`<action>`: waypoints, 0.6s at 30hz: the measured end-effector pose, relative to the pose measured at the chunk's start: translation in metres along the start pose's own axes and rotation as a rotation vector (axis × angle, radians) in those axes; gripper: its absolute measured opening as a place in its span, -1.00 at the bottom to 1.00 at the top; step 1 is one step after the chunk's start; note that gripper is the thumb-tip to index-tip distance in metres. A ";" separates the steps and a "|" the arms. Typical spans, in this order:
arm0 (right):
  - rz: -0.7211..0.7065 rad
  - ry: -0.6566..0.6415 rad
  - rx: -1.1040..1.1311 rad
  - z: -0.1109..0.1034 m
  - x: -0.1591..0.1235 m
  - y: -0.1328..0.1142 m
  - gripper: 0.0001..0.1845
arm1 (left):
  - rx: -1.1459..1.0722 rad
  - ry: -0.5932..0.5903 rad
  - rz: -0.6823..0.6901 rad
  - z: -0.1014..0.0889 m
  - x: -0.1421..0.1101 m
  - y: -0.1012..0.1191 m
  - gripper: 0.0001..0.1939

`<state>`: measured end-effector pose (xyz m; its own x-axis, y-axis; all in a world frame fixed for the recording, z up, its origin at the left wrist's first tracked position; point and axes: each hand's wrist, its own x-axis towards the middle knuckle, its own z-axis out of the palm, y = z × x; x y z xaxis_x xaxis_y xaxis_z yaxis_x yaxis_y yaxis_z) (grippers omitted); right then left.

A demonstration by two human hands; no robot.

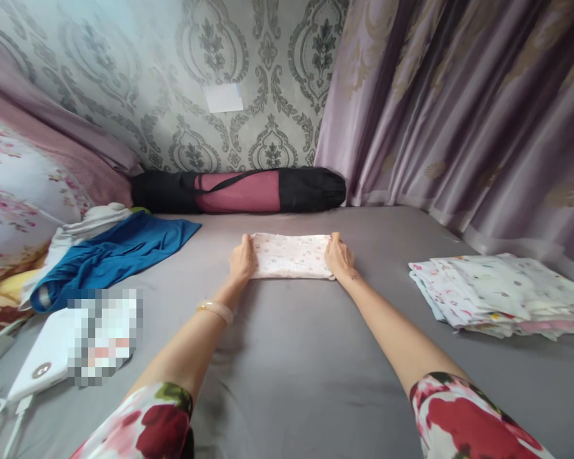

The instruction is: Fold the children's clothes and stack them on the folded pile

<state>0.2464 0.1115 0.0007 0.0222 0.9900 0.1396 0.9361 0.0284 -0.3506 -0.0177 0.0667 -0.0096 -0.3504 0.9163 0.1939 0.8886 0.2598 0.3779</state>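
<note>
A pale pink cloth (291,256) with small printed motifs is stretched in a folded rectangle just over the grey sheet. My left hand (242,258) is closed on its left end, a light bangle round that wrist. At the opposite end, my right hand (339,256) grips the upper corner, fingers closed. Both arms reach straight forward. Whether the cloth's lower edge touches the sheet I cannot tell.
A stack of folded printed cloths (502,293) lies at the right. Blue fabric (119,255), a white device with cables (48,350) and a floral pillow (19,197) are at the left. Against the wall rests a black and maroon bag (239,191), beside purple curtains (449,115).
</note>
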 end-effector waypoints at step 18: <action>0.078 -0.239 0.297 -0.003 -0.007 0.048 -0.44 | -0.218 -0.196 -0.162 -0.021 -0.011 -0.025 -0.60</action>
<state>0.2923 0.1051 -0.0140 -0.0258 0.9941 -0.1052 0.7919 -0.0439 -0.6091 -0.0425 0.0438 -0.0019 -0.3997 0.9150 -0.0544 0.7344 0.3552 0.5783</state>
